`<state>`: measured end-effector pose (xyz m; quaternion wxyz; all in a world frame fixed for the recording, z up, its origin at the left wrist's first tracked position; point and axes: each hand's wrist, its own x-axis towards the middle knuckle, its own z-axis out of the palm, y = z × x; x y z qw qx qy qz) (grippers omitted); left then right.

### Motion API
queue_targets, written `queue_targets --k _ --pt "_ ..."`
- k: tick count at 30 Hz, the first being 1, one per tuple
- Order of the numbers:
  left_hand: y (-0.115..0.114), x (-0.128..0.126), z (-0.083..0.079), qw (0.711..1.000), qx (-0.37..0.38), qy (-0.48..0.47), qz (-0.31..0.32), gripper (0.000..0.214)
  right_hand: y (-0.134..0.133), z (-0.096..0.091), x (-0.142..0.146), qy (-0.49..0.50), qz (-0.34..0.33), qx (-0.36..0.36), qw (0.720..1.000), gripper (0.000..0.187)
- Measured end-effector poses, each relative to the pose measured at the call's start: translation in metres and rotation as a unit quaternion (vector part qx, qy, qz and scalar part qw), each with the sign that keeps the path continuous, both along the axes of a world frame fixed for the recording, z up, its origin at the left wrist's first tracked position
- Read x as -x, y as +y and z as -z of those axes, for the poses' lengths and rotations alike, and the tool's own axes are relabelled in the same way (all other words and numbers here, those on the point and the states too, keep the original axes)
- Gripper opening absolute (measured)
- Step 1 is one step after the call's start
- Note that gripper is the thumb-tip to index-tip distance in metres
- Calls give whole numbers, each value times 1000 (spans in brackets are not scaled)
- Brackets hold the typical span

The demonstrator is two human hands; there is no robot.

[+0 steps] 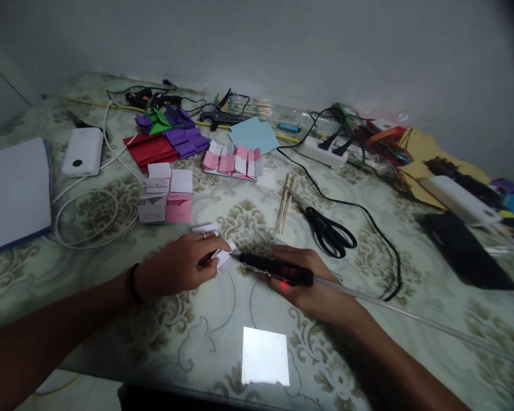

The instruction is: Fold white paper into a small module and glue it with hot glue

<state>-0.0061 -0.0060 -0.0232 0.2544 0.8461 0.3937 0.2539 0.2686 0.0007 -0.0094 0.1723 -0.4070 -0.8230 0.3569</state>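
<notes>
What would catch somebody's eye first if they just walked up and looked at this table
Front and centre, the right hand holds a black glue gun with a small red light, its tip against a folded white paper piece pinched in the left hand. Behind them, bright folded papers stand out: a red and purple pile at the back left and pink and white pieces beside it. Black scissors lie just right of centre.

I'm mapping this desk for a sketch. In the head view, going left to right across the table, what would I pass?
White pad → power bank → left hand → glue gun in the right hand → scissors → black sheet.
</notes>
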Motion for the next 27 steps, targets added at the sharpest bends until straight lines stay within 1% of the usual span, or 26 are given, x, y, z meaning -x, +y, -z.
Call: queue_targets --k 3,10,19,27 --pt "0 0 -2 1000 -3 -1 -5 31 1 -2 0 -1 2 -2 1000 11" --pt "-1 0 -3 1000 -5 4 -6 30 2 -2 -2 1 6 -17 1000 21" --pt "-1 0 -3 1000 6 9 2 33 3 -5 -3 -4 13 -24 1000 21" --pt "-1 0 -2 1000 0 5 0 33 3 -5 -3 -7 26 -27 999 23"
